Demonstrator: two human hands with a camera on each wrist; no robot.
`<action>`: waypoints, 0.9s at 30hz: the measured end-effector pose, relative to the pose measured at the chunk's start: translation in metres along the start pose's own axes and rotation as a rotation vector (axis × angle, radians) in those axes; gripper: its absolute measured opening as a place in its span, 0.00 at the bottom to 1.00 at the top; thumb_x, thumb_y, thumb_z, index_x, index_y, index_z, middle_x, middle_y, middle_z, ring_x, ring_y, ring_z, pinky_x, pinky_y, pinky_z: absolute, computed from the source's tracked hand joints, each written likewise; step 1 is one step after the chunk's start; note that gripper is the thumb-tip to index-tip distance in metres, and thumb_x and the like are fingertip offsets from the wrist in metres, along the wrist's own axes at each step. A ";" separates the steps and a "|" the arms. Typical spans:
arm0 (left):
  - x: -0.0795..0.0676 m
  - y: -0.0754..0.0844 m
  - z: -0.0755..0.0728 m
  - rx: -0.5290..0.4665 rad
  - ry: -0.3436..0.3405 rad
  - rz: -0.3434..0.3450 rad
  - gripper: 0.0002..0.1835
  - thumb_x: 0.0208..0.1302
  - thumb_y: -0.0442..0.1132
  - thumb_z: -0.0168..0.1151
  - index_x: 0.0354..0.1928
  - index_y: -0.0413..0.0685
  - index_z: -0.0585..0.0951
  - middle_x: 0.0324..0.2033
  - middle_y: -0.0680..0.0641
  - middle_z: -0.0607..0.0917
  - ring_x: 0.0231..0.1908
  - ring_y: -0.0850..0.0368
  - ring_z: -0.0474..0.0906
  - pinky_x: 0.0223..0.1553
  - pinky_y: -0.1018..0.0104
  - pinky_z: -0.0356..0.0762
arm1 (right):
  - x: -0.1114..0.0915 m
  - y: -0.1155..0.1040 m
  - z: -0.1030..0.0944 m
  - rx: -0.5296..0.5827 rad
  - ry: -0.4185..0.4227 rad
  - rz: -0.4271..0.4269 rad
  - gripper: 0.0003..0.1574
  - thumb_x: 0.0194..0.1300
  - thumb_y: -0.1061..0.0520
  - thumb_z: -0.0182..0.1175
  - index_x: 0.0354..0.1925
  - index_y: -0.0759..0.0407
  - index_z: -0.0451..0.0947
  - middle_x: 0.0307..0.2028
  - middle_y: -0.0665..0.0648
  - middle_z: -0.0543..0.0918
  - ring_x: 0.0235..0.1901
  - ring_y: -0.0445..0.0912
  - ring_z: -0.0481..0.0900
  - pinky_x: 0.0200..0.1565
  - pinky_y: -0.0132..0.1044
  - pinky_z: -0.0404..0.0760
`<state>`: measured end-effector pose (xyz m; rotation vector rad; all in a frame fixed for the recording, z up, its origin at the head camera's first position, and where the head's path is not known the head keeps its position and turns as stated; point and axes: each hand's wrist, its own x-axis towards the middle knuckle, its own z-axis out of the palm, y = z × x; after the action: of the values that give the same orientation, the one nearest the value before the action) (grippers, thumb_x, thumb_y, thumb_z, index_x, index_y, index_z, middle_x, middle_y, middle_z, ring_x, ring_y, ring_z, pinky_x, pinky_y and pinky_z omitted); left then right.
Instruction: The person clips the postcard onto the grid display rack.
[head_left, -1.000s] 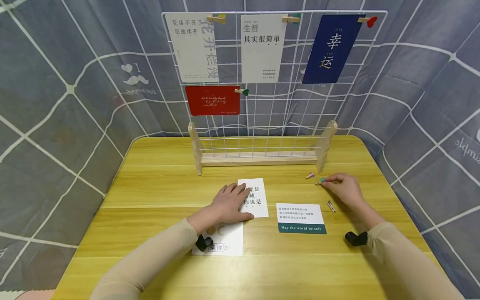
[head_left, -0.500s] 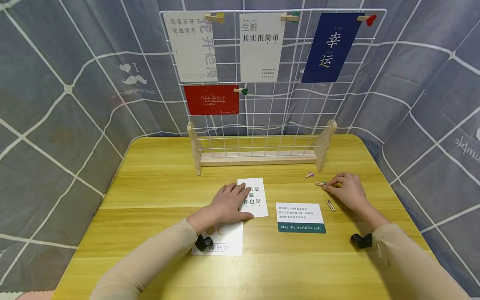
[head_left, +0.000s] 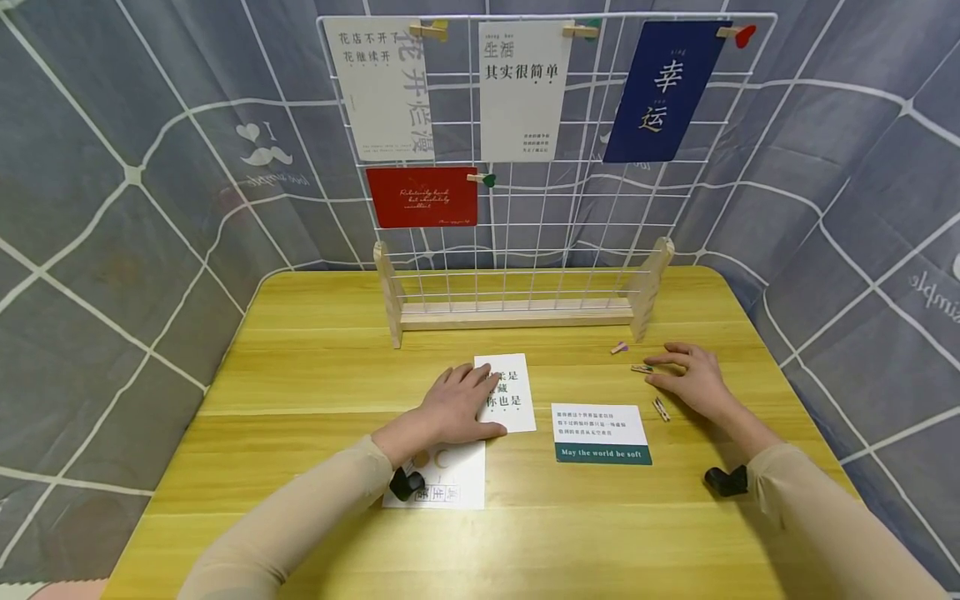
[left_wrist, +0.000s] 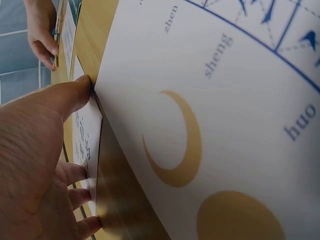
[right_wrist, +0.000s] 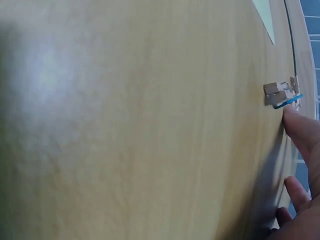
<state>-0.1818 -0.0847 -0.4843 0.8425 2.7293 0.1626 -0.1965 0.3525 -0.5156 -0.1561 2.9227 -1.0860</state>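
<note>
My left hand [head_left: 456, 408] lies with fingers spread on a white card [head_left: 517, 383] printed with black characters. Its wrist is above another white card [head_left: 463, 475] with a gold crescent moon [left_wrist: 187, 145], partly hidden by the forearm. My right hand [head_left: 693, 379] is beside a small wooden clothespin [head_left: 641, 368], thumb and index finger parted around its near end. In the right wrist view the thumb tip [right_wrist: 294, 122] is close to the clothespins [right_wrist: 282, 95]; whether it touches cannot be told. A second clothespin [head_left: 661, 409] and a purple-topped one [head_left: 619, 347] lie nearby.
A white wire grid rack [head_left: 525, 250] on a wooden stand [head_left: 517, 315] stands at the back. Clothespins hold two white cards, a blue card [head_left: 663, 92] and a red card [head_left: 423, 197] on it. A white-and-green card [head_left: 602, 433] lies between the hands.
The right thumb and index finger, earlier close together at the clothespin's end, have parted; the clothespin has turned slightly on the table. The left hand stays on its card.
</note>
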 end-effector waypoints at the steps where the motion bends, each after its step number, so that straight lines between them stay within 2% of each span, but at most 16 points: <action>1: 0.000 -0.001 0.000 -0.005 -0.003 0.002 0.51 0.65 0.73 0.57 0.81 0.54 0.57 0.79 0.46 0.56 0.77 0.43 0.50 0.75 0.44 0.48 | 0.000 0.001 0.001 0.015 -0.002 0.007 0.26 0.66 0.50 0.71 0.56 0.64 0.84 0.70 0.75 0.63 0.70 0.77 0.47 0.64 0.73 0.46; 8: 0.000 -0.009 -0.008 -0.069 -0.042 0.036 0.49 0.66 0.68 0.60 0.82 0.56 0.56 0.80 0.46 0.53 0.77 0.42 0.49 0.74 0.42 0.49 | 0.001 0.002 0.003 0.082 -0.019 0.045 0.27 0.66 0.49 0.72 0.56 0.66 0.84 0.73 0.74 0.58 0.72 0.76 0.40 0.65 0.75 0.41; 12: 0.004 -0.016 -0.014 -0.108 -0.042 0.057 0.47 0.67 0.63 0.62 0.81 0.55 0.56 0.80 0.45 0.52 0.77 0.40 0.50 0.72 0.41 0.53 | 0.001 0.003 0.003 0.091 -0.018 0.050 0.28 0.66 0.49 0.71 0.56 0.66 0.83 0.74 0.74 0.57 0.72 0.76 0.40 0.65 0.75 0.40; 15: 0.011 -0.021 -0.018 -0.110 -0.022 0.060 0.49 0.66 0.64 0.63 0.81 0.52 0.56 0.80 0.44 0.52 0.77 0.40 0.49 0.73 0.41 0.53 | 0.000 0.003 0.002 0.101 -0.013 0.052 0.27 0.66 0.49 0.71 0.56 0.67 0.83 0.74 0.73 0.57 0.73 0.76 0.39 0.65 0.75 0.39; 18: 0.017 -0.025 -0.020 -0.094 -0.018 0.023 0.57 0.61 0.70 0.65 0.82 0.47 0.53 0.80 0.42 0.51 0.78 0.40 0.47 0.74 0.43 0.49 | -0.001 0.002 0.002 0.107 -0.012 0.046 0.27 0.66 0.50 0.71 0.56 0.67 0.83 0.74 0.73 0.57 0.73 0.76 0.39 0.66 0.75 0.39; 22: 0.020 -0.031 -0.019 -0.087 -0.035 -0.059 0.66 0.54 0.77 0.65 0.81 0.41 0.49 0.80 0.39 0.49 0.78 0.39 0.45 0.75 0.44 0.45 | -0.002 0.001 0.002 0.110 -0.010 0.043 0.27 0.66 0.49 0.71 0.56 0.67 0.83 0.74 0.73 0.57 0.73 0.75 0.38 0.66 0.74 0.39; 27: 0.020 -0.037 -0.014 -0.088 -0.051 -0.099 0.67 0.54 0.79 0.61 0.82 0.42 0.49 0.80 0.39 0.47 0.79 0.41 0.43 0.75 0.43 0.44 | -0.003 0.000 0.003 0.109 -0.004 0.038 0.27 0.66 0.50 0.71 0.56 0.67 0.83 0.74 0.73 0.57 0.73 0.75 0.39 0.66 0.75 0.39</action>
<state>-0.2220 -0.1043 -0.4829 0.6768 2.6876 0.2362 -0.1935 0.3509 -0.5178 -0.1004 2.8420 -1.2336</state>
